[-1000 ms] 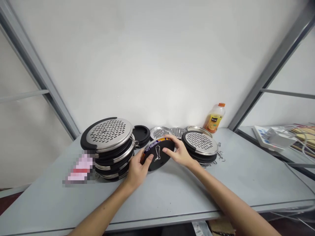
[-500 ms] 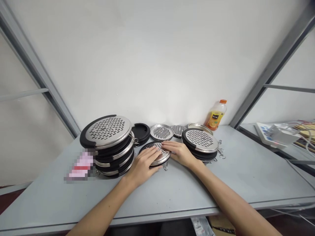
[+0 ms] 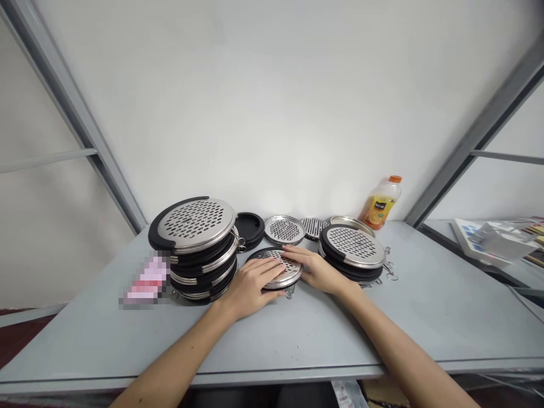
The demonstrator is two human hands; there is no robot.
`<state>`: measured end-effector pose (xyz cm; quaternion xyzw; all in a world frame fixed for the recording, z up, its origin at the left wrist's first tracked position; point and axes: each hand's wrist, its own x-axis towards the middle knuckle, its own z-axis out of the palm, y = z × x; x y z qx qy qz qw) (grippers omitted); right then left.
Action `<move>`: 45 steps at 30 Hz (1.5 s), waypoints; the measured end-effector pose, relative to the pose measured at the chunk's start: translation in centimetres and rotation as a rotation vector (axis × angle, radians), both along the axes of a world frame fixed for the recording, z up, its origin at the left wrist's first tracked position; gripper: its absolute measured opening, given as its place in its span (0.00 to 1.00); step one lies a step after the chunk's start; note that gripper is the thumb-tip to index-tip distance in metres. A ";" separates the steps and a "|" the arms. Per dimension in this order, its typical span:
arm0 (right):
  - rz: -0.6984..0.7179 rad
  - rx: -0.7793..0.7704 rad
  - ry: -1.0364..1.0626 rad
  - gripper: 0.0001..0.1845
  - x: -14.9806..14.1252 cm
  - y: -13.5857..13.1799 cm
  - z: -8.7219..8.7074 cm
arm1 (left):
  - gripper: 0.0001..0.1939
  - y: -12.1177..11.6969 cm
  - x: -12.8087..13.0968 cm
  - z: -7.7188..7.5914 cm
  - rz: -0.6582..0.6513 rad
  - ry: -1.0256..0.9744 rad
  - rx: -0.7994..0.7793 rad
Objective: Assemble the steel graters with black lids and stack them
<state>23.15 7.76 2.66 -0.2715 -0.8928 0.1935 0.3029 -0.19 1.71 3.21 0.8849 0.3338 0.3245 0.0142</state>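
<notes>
Seemingly partway along: two stacks stand, one piece lies under the hands, loose parts remain.
Both the left hand (image 3: 250, 286) and right hand (image 3: 321, 271) rest flat, unclamped, on a round silver perforated-metal disc with black edging (image 3: 293, 273), mid-surface between a tall silver-and-black disc stack (image 3: 199, 224) and a shorter one (image 3: 357, 246); toward the back edge, a round black tray (image 3: 249, 229) and silver holed plate (image 3: 284, 229) lie apart.

Perforated disc (image 3: 292, 272) lies partly hidden under left fingers (image 3: 270, 274) and right fingers (image 3: 296, 253) — forearms (image 3: 178, 357) cut off at bottom edge, pink item (image 3: 148, 280) pixelated past identifying, bottle label (image 3: 379, 212) print too small.
</notes>
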 end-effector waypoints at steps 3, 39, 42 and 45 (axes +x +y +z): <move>0.008 -0.014 0.049 0.25 -0.1 0.2 -0.2 | 0.17 0.1 0.0 0.0 -0.002 -0.117 -0.014; -0.227 -0.299 0.570 0.14 -0.5 0.1 0.6 | 0.16 -0.3 0.2 0.8 0.152 -0.542 -0.228; -0.244 -0.296 0.569 0.14 -0.5 0.2 0.5 | 0.14 -0.1 0.2 0.6 0.198 -0.533 -0.230; -0.252 -0.287 0.562 0.15 -0.5 0.1 0.6 | 0.13 -0.1 0.3 0.4 0.190 -0.522 -0.259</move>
